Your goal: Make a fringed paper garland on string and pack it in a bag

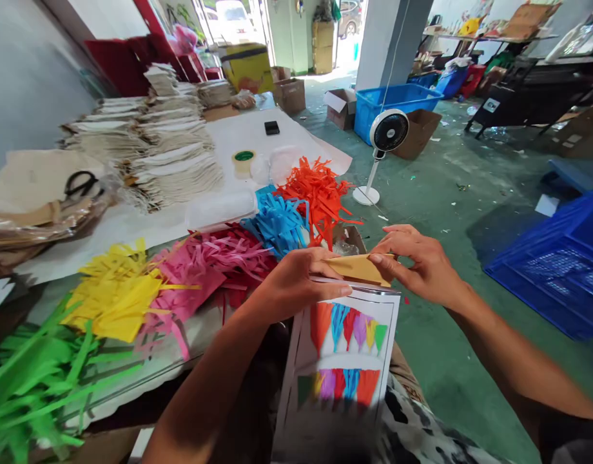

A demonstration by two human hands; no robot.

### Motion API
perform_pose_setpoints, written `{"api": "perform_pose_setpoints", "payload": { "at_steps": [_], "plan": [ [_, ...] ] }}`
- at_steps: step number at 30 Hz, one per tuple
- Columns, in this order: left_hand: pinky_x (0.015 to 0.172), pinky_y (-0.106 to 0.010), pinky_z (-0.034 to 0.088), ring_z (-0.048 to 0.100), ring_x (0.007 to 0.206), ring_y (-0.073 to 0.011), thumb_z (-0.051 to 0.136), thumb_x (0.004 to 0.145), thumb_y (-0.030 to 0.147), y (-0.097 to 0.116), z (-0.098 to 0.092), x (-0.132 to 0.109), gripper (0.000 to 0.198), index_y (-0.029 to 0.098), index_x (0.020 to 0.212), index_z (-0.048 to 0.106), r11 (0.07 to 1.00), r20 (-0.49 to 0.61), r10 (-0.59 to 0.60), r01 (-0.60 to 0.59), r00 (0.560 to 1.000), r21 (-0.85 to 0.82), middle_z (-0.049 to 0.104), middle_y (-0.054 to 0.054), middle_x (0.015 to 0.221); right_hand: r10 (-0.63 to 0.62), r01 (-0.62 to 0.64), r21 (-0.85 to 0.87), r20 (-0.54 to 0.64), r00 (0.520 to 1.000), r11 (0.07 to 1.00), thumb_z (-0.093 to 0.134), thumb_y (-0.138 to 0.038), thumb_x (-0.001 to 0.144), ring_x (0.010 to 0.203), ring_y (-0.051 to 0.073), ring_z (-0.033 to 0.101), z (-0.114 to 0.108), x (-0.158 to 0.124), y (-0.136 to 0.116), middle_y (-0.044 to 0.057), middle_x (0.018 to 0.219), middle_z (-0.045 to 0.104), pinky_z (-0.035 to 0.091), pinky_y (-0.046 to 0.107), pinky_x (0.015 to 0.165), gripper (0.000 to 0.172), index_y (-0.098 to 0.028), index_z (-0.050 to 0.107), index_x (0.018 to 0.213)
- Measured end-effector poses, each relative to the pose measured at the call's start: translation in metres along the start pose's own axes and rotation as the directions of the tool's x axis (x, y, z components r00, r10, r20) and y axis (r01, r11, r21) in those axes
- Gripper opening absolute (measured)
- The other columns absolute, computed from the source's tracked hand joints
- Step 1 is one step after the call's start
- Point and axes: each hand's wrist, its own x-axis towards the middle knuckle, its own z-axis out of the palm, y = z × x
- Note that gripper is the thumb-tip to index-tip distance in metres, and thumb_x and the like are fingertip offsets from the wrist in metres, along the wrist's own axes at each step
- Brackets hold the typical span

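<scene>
In my lap stands a white printed packet [342,357] with pictures of coloured tassels on its face. My left hand [296,280] grips its top edge, thumb across the front. A tan folded paper piece [359,267] sits at the top of the packet, and my right hand [419,264] pinches its right end between thumb and fingers. Whether the tan piece is part of the packet I cannot tell. Beside my left hand lie bunches of paper fringe: orange [316,193], blue [280,222], dark red [245,258], pink [200,267], yellow [115,290] and green [40,380].
Stacks of cream cloth-like pieces [175,154] cover the table's far left, near black-handled scissors [81,183]. A tape roll [243,161] and a black box [272,127] lie on white paper. On the floor are a white fan [388,132] and blue crates [557,258].
</scene>
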Motion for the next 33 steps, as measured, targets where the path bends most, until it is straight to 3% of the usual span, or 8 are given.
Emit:
{"api": "perform_pose_setpoints", "payload": {
  "at_steps": [3,7,12,17,22,29,33],
  "plan": [
    [0.082,-0.028,0.055,0.072,0.102,-0.0244,0.080,0.084,0.029,0.006,0.011,0.006,0.016,0.015,0.084,0.086,0.997,0.054,0.058,-0.060,0.997,0.047,0.079,-0.011,0.111,0.017,-0.016,-0.030,0.051,0.999,0.999,0.064,-0.031,0.103,0.092,0.021,0.074,-0.011,-0.006,-0.005,0.001,0.097,0.082,0.053,0.043,0.098,0.016,-0.028,0.076,0.113],
    [0.081,-0.029,0.055,0.073,0.098,-0.0243,0.080,0.084,0.031,0.005,0.021,0.011,0.017,0.016,0.090,0.086,0.997,0.101,0.053,-0.057,0.994,0.043,0.080,-0.010,0.109,0.043,-0.043,-0.007,0.137,0.990,0.999,0.061,-0.028,0.102,0.081,0.018,0.072,-0.018,-0.006,-0.014,0.000,0.090,0.080,0.053,0.036,0.080,0.017,-0.027,0.078,0.100],
    [0.090,-0.033,0.056,0.073,0.105,-0.0268,0.079,0.085,0.028,-0.001,0.023,0.011,0.018,0.016,0.095,0.087,0.998,0.145,0.057,-0.060,0.988,0.018,0.080,-0.012,0.113,-0.003,0.002,0.009,0.073,0.997,1.000,0.068,-0.028,0.102,0.079,0.016,0.074,-0.012,-0.016,-0.013,-0.003,0.091,0.082,0.052,0.039,0.086,0.010,-0.029,0.077,0.100],
    [0.090,-0.034,0.056,0.073,0.104,-0.0268,0.076,0.088,0.028,-0.009,0.021,0.011,0.018,0.016,0.094,0.087,0.993,0.232,0.115,-0.106,0.966,-0.051,0.080,-0.012,0.113,-0.145,0.145,-0.014,0.006,0.989,0.989,0.068,-0.027,0.102,0.082,0.018,0.075,-0.005,-0.025,-0.006,0.000,0.091,0.082,0.053,0.041,0.085,0.010,-0.028,0.077,0.105],
    [0.089,-0.031,0.057,0.074,0.104,-0.0253,0.079,0.086,0.029,-0.012,0.020,0.012,0.019,0.018,0.099,0.087,0.996,0.227,0.076,-0.063,0.971,-0.064,0.081,-0.010,0.113,-0.295,0.294,-0.069,-0.004,0.956,0.953,0.067,-0.023,0.101,0.092,0.021,0.076,-0.006,-0.025,-0.003,0.002,0.098,0.082,0.054,0.043,0.088,0.013,-0.028,0.076,0.109],
    [0.088,-0.029,0.056,0.075,0.104,-0.0248,0.080,0.086,0.030,-0.015,0.020,0.013,0.023,0.017,0.103,0.086,0.994,0.214,0.082,-0.066,0.973,-0.082,0.080,-0.011,0.118,-0.320,0.319,-0.126,0.016,0.947,0.939,0.063,-0.025,0.102,0.093,0.021,0.074,-0.007,-0.030,0.003,0.000,0.099,0.080,0.051,0.047,0.101,0.018,-0.035,0.074,0.112],
    [0.087,-0.029,0.057,0.075,0.105,-0.0257,0.080,0.086,0.027,-0.012,0.018,0.014,0.025,0.015,0.107,0.086,0.995,0.210,0.068,-0.050,0.975,-0.088,0.081,-0.011,0.115,-0.357,0.354,-0.115,-0.003,0.934,0.928,0.063,-0.022,0.101,0.094,0.021,0.072,-0.008,-0.027,0.005,0.002,0.099,0.079,0.050,0.049,0.104,0.018,-0.031,0.075,0.112]
  ]
}}
